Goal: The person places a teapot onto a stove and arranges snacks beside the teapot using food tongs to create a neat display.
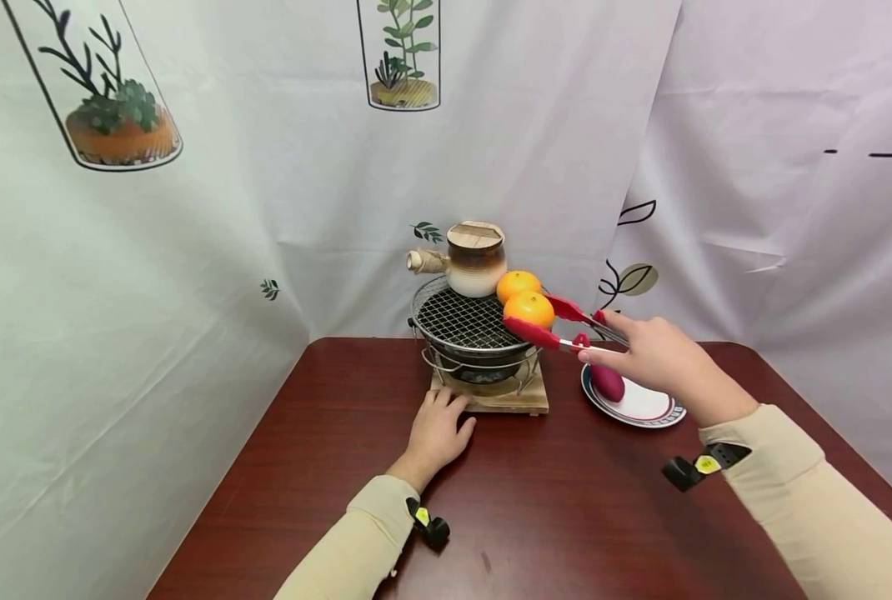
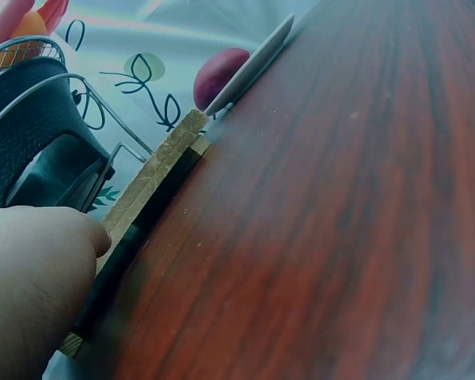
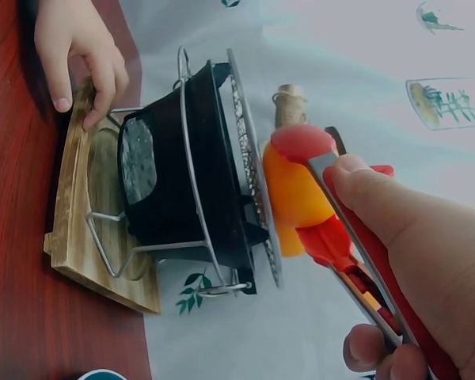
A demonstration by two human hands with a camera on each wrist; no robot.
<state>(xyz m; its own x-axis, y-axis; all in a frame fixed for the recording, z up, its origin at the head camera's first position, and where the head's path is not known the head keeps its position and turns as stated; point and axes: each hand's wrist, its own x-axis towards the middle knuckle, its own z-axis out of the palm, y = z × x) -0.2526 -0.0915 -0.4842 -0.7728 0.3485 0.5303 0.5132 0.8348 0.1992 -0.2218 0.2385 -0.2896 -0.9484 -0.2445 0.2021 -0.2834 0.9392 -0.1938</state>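
Note:
My right hand grips a pair of red-tipped tongs. Their red ends lie on either side of the nearer orange, which is at the right of the round wire grill rack. A second orange sits behind it, against the clay pot. With fingers extended, my left hand rests at the front left edge of the wooden board under the black stove. In the left wrist view only part of that hand shows.
Right of the stove, a white plate with a patterned rim holds a purple-red oval item. The pot's wrapped side handle points left. Printed cloth hangs behind the dark red wooden table.

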